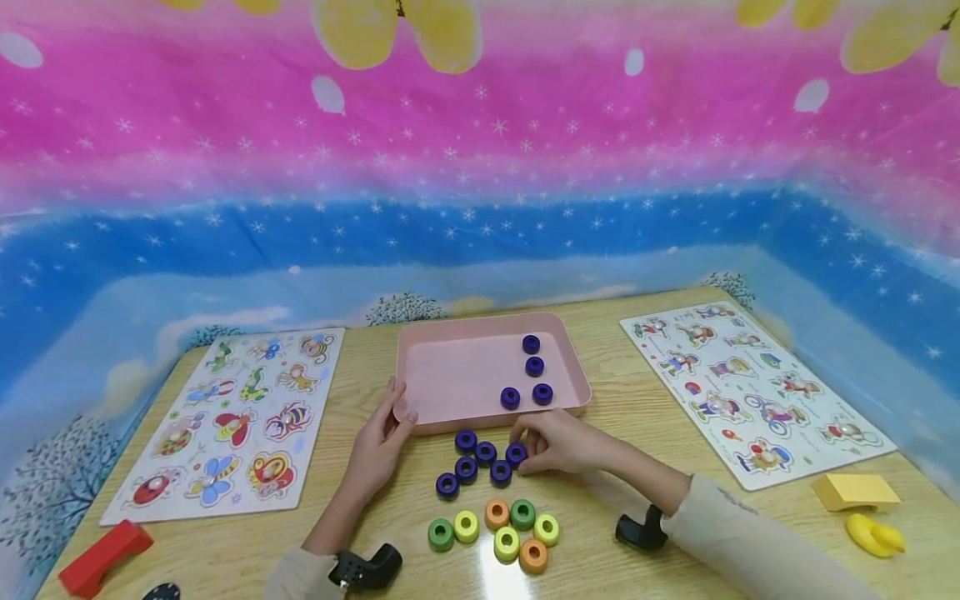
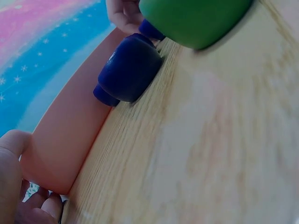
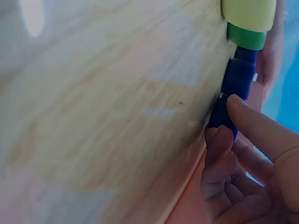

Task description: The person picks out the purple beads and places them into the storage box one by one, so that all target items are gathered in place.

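A pink tray (image 1: pixel 457 375) lies in the middle of the table, and several dark blue rings, one of them a ring (image 1: pixel 534 367) near the right wall, sit inside it. My left hand (image 1: pixel 378 446) grips the tray's near left corner, thumb on one side and fingers low on the other in the left wrist view. In front of the tray, my right hand (image 1: pixel 562 442) pinches a dark blue ring (image 1: pixel 516 454) at the right end of a loose cluster. The right wrist view shows thumb and fingertips against that ring (image 3: pixel 219 114). Other blue rings (image 1: pixel 466 469) stand close beside it.
Nearer me lie green (image 1: pixel 441 534), yellow (image 1: pixel 506 543) and orange rings (image 1: pixel 533 555). Picture puzzle boards flank the tray at left (image 1: pixel 247 417) and right (image 1: pixel 742 383). A red block (image 1: pixel 105 558), a yellow block (image 1: pixel 855 492) and a rubber duck (image 1: pixel 873 535) sit near the sides.
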A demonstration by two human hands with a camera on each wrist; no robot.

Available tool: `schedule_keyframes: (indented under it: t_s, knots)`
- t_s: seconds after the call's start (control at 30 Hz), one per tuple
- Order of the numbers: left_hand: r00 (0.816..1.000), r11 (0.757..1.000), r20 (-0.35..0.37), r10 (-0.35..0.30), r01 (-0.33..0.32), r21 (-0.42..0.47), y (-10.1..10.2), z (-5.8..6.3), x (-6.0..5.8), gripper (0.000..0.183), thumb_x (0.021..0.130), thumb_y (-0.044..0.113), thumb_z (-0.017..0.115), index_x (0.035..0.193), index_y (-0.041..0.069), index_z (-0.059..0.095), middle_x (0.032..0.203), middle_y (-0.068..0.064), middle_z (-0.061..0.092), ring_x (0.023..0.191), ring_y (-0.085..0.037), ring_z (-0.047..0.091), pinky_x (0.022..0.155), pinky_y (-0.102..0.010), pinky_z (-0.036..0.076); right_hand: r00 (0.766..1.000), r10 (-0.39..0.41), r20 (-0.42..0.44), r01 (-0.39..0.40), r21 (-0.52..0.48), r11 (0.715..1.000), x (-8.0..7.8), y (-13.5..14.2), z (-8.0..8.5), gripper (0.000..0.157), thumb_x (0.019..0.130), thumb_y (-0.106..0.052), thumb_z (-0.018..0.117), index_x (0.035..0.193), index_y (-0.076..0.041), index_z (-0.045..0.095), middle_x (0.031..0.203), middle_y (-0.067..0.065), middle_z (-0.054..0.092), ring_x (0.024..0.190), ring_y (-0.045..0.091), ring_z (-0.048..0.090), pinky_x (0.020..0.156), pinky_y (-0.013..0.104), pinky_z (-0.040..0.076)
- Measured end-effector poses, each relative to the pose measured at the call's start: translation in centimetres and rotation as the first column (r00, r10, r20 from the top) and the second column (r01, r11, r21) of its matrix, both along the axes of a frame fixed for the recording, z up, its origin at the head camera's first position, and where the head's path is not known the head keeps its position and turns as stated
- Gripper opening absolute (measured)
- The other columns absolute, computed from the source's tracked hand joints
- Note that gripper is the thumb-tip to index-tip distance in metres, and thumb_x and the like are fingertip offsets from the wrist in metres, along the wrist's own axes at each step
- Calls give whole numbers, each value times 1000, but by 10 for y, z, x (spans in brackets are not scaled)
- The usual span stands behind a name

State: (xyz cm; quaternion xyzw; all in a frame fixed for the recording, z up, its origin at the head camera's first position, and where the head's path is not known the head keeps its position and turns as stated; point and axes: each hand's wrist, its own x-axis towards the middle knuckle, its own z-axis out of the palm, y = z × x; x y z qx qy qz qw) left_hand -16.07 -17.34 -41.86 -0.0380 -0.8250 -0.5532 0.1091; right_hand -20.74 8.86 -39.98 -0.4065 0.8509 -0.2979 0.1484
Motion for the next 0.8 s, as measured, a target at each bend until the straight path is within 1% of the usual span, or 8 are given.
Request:
schedule_keyframes:
  t_s: [0.07, 0.13, 0.27, 0.37, 0.47, 0.57, 0.7, 0.8]
  knots:
    - [1000, 1000, 4, 2, -2, -4, 3, 6, 3, 45, 87, 15, 47, 129, 5, 34, 137, -8, 18, 123, -18, 20, 95, -28, 25, 1000, -12, 5, 12, 3, 1000, 0, 2, 3, 25, 70, -19, 68, 90, -12, 56, 64, -10, 52, 56, 3, 50, 50, 19, 45]
    - [1000, 1000, 11, 6, -6, -10, 4, 9, 5, 45, 87, 15, 46, 129, 4, 33, 137, -8, 18, 123, -19, 19, 96, -27, 25, 1000, -28, 9, 28, 1, 1000, 0, 4, 7, 25, 70, -20, 68, 91, -12, 57, 64, -9, 53, 57, 4, 51, 50, 19, 45]
    - [1000, 1000, 16, 10, -10, -6, 4, 11, 6, 45, 87, 15, 46, 129, 4, 33, 137, -8, 17, 123, -18, 19, 95, -25, 24, 998, -59, 12, 59, -16, 998, -3, 8, 20, 26, 73, -20, 66, 95, -12, 56, 67, -7, 53, 59, 7, 51, 53, 22, 46]
    - [1000, 1000, 6, 7, -7, 5, 4, 10, 5, 45, 87, 14, 47, 129, 4, 33, 137, -9, 18, 123, -18, 19, 95, -23, 24, 996, -83, -19, 82, -36, 996, -11, 10, 31, 27, 74, -20, 65, 97, -12, 55, 69, -6, 52, 61, 8, 51, 55, 22, 46]
    - [1000, 1000, 8, 3, -3, 13, 4, 9, 5, 45, 87, 14, 47, 129, 4, 33, 137, -8, 18, 123, -18, 19, 95, -22, 24, 990, -128, -60, 124, -62, 990, -24, 11, 40, 27, 73, -19, 65, 97, -10, 55, 69, -5, 52, 62, 9, 51, 56, 23, 46]
    - [1000, 1000, -7, -2, 2, 13, 0, -3, -1, 46, 87, 18, 48, 129, 7, 34, 137, -5, 18, 122, -15, 20, 94, -20, 25, 979, -177, -99, 169, -82, 982, -41, 9, 45, 29, 73, -18, 66, 97, -8, 56, 68, -3, 52, 61, 10, 52, 55, 23, 46]
    - [1000, 1000, -24, -5, 5, -2, -7, -18, -9, 48, 86, 23, 49, 129, 11, 34, 137, 0, 18, 122, -12, 21, 92, -18, 26, 974, -192, -122, 176, -133, 975, -63, 0, 40, 29, 72, -16, 67, 96, -4, 57, 69, -1, 55, 62, 11, 53, 55, 22, 46]
    - [1000, 1000, -7, -2, 2, -10, -5, -12, -7, 48, 86, 22, 48, 130, 10, 34, 137, -1, 18, 122, -12, 20, 93, -20, 26, 974, -191, -121, 172, -151, 973, -75, -7, 32, 28, 71, -14, 68, 95, -3, 59, 70, 0, 56, 62, 10, 53, 55, 22, 46]
